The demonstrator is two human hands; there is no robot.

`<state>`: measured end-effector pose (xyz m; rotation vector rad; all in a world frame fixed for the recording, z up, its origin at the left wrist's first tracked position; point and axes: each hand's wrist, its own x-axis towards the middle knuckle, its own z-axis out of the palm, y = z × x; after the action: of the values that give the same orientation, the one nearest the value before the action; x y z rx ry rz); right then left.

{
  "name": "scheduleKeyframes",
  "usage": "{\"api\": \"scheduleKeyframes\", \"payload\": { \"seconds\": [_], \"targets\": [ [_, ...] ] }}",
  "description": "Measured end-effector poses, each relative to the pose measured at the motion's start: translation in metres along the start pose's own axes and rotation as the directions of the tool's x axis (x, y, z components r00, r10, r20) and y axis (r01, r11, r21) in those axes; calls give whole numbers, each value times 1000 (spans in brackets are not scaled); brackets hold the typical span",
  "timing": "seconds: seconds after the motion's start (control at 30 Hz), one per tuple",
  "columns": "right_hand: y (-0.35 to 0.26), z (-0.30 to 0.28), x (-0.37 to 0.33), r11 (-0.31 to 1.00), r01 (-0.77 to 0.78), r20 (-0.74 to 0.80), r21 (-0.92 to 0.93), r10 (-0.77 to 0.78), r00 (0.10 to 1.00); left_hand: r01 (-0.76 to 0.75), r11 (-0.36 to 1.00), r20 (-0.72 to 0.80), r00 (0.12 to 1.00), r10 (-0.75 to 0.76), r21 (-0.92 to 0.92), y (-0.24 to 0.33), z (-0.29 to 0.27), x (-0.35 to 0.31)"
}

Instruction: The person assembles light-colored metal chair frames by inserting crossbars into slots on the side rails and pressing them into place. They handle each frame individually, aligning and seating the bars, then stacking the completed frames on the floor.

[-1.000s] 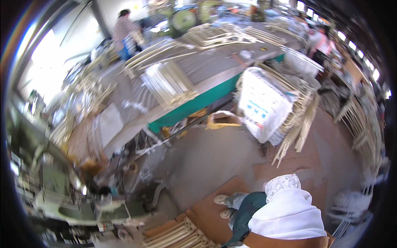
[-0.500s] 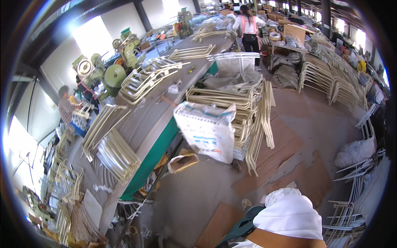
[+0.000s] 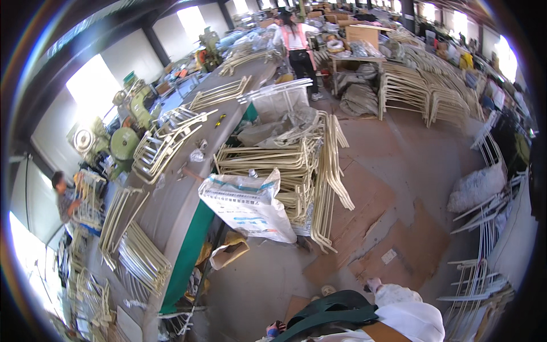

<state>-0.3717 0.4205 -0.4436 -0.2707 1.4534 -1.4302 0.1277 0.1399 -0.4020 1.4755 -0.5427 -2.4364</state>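
Observation:
At the lower edge, my right hand (image 3: 373, 284) shows at the end of a white sleeve (image 3: 407, 316). It is just beyond a dark green curved panel (image 3: 327, 312) with a slot in it, close in front of my body. Only a small part of that hand shows, and whether it grips anything cannot be made out. What looks like my left hand (image 3: 276, 328), with dark blue on it, peeks out at the panel's left side. Its fingers are too small and hidden to read.
A white woven sack (image 3: 248, 208) leans against stacked cream bent-tube frames (image 3: 268, 159). A long table (image 3: 188, 211) with more frames runs along the left. Cardboard sheets (image 3: 399, 256) cover the floor. White tubes (image 3: 484, 268) stand right. One person (image 3: 296, 45) stands ahead, another (image 3: 65, 199) far left.
My view has swung right, so the sack and frames sit further left. My right hand and the dark blue patch at the panel's left have come into sight. The person at left now stands behind upright frames.

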Motion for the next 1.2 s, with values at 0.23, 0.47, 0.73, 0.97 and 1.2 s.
{"api": "scheduleKeyframes", "payload": {
  "seconds": [0.23, 0.47, 0.73, 0.97, 1.2],
  "targets": [
    [46, -22, -169, 14, -120, -117, -993, 120, 986, 209, 926, -264, 956, -126, 315, 90, 66, 26],
    [-27, -18, -157, 720, -694, -571, -27, 558, 602, 209, 840, -189, 973, -130, 501, 127, 180, 98],
    [-82, -181, -29, 867, -393, -624, 307, 495, 605, 153, 603, -164, 986, -37, 783, 130, 400, 122],
    [-223, -290, 90, 776, -172, -605, 607, 591, 533, 215, 543, -323, 940, 111, 812, 162, 570, 175],
    [-311, -424, 271, 769, -147, -446, 622, 502, 741, 190, 697, -314, 948, 54, 692, 212, 648, 359]
  ]
}}
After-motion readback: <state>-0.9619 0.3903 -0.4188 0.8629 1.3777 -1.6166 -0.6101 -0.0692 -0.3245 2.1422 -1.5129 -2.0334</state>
